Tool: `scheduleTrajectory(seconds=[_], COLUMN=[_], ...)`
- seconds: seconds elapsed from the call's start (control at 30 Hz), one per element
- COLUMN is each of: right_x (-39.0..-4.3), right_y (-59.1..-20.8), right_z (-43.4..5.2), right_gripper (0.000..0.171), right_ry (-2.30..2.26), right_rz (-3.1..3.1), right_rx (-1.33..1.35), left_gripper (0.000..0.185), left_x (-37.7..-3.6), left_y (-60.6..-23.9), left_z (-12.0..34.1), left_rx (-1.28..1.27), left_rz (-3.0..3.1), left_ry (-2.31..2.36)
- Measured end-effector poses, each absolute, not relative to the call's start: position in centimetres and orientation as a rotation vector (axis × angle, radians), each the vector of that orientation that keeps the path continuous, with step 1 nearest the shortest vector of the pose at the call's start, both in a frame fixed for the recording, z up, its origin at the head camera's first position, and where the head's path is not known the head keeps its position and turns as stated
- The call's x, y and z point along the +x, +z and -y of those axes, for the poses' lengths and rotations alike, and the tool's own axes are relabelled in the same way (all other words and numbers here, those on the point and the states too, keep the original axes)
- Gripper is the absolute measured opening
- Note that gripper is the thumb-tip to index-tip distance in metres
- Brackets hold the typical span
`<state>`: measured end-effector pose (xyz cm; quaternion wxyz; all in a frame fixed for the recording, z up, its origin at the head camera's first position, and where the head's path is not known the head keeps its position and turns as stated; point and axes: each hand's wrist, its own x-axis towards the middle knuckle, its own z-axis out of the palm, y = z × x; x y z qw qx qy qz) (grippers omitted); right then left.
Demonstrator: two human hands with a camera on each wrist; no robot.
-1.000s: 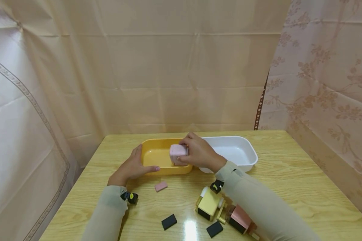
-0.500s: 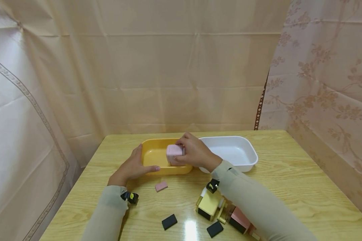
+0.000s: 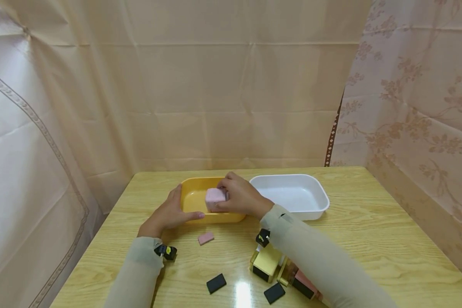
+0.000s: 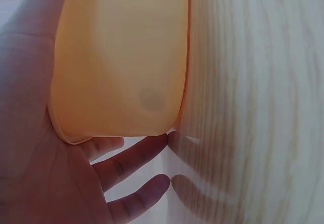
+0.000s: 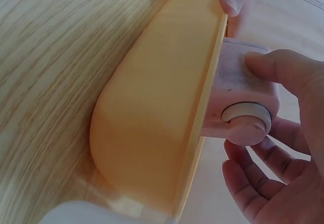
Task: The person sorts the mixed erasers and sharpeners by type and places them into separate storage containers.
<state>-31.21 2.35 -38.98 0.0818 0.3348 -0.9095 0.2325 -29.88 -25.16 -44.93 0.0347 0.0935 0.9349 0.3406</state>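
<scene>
2 hands: both work at the same yellow tub, 1 bracing and 1 carrying.
Left hand (image 3: 168, 214): laid against the left end and near wall of the shallow yellow plastic tub (image 3: 194, 199), fingers fairly straight along the side and thumb on the front wall, gripping nothing; it seems to steady the tub against sliding on the pale wooden table (image 3: 369, 239). The left wrist view shows the palm flat on the orange wall.
Small pink flat piece (image 3: 205, 238): lies loose on the table just in front of the tub.
Pink rounded plastic block with a white round knob (image 3: 214, 197): held over the tub's inside, just above the near rim, not resting on the floor of the tub as far as can be told.
Right hand (image 3: 239, 199): fingers and thumb curled round the pink block, pinching it from the right side.
White plastic tub (image 3: 309, 205): stands just right of the yellow one.
Front of table: 2 black flat pieces (image 3: 216, 283), a yellow-and-black block (image 3: 265, 263) and a pink-topped one beside it, partly under the right sleeve.
</scene>
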Motion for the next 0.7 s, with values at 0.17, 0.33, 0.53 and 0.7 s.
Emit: scheduleTrajectory(seconds=[0.17, 0.33, 0.53, 0.7], right_x=[-31.4, -31.7, -31.9, -31.9], right_y=[-39.1, -39.2, -39.1, -39.0], right_z=[-1.2, -0.3, 0.7, 1.6], right_gripper=[0.049, 0.050, 0.048, 0.050], right_ry=[0.664, 0.631, 0.675, 0.734], right_rz=[2.732, 2.742, 2.774, 2.809], right_rx=[0.998, 0.990, 0.970, 0.945], left_gripper=[0.142, 0.142, 0.143, 0.138], left_x=[-29.8, -29.8, -29.8, -29.9], left_y=[-44.8, -44.8, -44.8, -44.8], left_z=[25.2, 25.2, 25.2, 25.2], left_rx=[0.287, 0.272, 0.287, 0.317], left_rz=[-2.866, -2.864, -2.872, -2.879], left_ry=[1.049, 1.022, 1.012, 1.037])
